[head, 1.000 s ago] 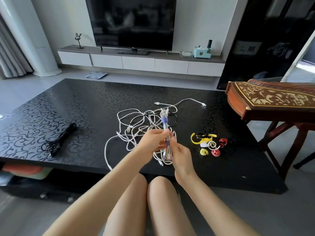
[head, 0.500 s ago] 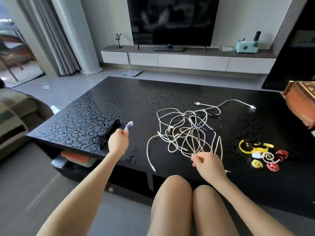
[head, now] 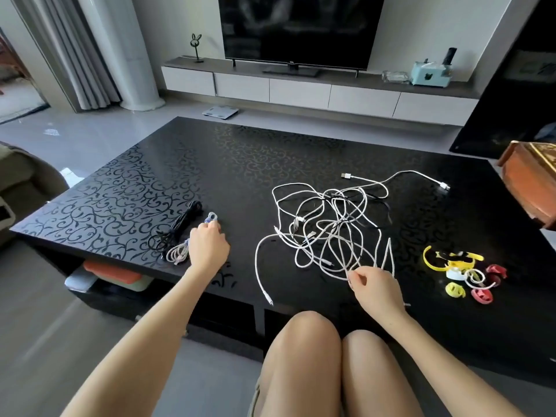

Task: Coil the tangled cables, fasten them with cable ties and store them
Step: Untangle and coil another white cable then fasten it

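A tangle of white cables [head: 319, 218] lies in the middle of the black patterned table [head: 228, 164]. My right hand [head: 376, 288] pinches a strand at the tangle's near edge. A coiled white cable [head: 178, 253] with a blue tie lies at the front left, just beside a bundled black cable [head: 183, 224]. My left hand [head: 208, 248] lies over the middle of that white coil, its fingers curled round it and pressing it onto the table. Yellow, red and white cable ties [head: 460, 273] sit in a heap at the right.
A wooden instrument [head: 529, 179] juts in at the right edge. Under the table's front left, a shelf holds an orange and green item [head: 112, 273]. My knees [head: 304, 335] are close to the front edge. A TV cabinet [head: 301, 91] stands beyond.
My left hand carried the tied white coil away from the tangle to the left and lowered it beside the black cable. My right hand dropped to the tangle's near edge.
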